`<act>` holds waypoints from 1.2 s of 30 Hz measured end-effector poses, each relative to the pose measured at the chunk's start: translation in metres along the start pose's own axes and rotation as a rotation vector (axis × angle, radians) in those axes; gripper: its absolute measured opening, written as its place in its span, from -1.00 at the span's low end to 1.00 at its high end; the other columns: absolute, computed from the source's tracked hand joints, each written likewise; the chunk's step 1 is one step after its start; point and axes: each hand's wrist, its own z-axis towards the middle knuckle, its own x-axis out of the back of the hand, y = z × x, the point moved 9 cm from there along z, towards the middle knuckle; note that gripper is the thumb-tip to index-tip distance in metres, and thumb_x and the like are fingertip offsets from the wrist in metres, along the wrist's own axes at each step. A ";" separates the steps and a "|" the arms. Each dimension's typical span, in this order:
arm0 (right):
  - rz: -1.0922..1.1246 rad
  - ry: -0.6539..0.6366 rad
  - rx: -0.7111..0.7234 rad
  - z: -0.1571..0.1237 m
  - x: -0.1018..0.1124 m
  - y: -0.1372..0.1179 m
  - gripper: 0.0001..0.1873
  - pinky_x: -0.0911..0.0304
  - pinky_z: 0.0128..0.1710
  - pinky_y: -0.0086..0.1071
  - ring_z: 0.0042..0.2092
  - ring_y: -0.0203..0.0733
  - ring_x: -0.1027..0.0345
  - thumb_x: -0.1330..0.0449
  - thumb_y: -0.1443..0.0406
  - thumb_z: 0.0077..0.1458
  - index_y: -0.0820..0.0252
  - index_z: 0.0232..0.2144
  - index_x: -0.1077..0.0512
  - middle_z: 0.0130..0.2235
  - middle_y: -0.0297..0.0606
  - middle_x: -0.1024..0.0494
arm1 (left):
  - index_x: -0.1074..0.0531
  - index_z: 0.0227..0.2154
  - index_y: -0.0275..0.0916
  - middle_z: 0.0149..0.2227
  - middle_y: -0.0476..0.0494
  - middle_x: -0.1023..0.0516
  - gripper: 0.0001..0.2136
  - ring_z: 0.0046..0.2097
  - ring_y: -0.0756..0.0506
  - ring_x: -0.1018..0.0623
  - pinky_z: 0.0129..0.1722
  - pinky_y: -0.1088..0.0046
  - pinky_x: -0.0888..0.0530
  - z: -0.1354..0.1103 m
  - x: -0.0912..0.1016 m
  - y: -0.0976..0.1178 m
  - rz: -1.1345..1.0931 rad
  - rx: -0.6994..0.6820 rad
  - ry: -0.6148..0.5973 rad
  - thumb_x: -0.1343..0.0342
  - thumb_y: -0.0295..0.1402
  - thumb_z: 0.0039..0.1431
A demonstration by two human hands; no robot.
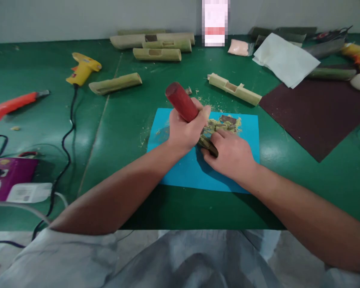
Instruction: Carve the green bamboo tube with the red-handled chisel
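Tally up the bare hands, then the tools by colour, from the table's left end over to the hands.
Bare hands, left hand and right hand: 2
Dark red-handled tool: 1
Orange-red tool: 1
Yellow glue gun: 1
Total: 5

near edge of my feed: grey-blue clothing, softly creased, darker patches mid-lap | near left: pale, loose left sleeve, wide-cuffed | near right: I get only a corner of matching right sleeve | forearms, left hand, right hand: bare
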 end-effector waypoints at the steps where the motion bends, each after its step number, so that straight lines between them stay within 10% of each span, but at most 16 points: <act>1: 0.001 0.000 0.002 0.000 0.000 -0.001 -0.79 -0.08 -0.32 -0.29 -0.17 -0.06 -0.41 -0.16 0.19 0.26 0.21 -0.29 -0.48 -0.22 -0.11 -0.57 | -0.33 -0.65 -0.20 -0.63 0.05 -0.33 -0.63 -0.55 0.05 -0.33 -0.52 0.44 -0.31 0.000 -0.001 0.001 0.010 0.006 -0.005 -0.31 -0.24 0.18; 29: 0.013 -0.023 0.026 -0.002 -0.001 -0.005 -0.78 -0.13 -0.30 -0.27 -0.19 -0.05 -0.40 -0.14 0.21 0.27 0.22 -0.27 -0.50 -0.24 -0.10 -0.57 | -0.20 -0.76 -0.16 -0.75 0.08 -0.16 -0.58 -0.65 0.07 -0.16 -0.64 0.36 -0.08 -0.001 0.008 -0.004 0.003 0.059 0.022 -0.30 -0.34 0.06; 36: 0.018 -0.014 0.007 -0.002 0.001 -0.004 -0.79 -0.12 -0.32 -0.28 -0.19 -0.05 -0.41 -0.15 0.19 0.25 0.22 -0.26 -0.49 -0.24 -0.11 -0.57 | -0.32 -0.63 -0.17 -0.64 0.04 -0.31 -0.54 -0.57 0.03 -0.31 -0.54 0.38 -0.25 0.000 -0.002 -0.008 0.001 0.064 -0.026 -0.31 0.01 0.17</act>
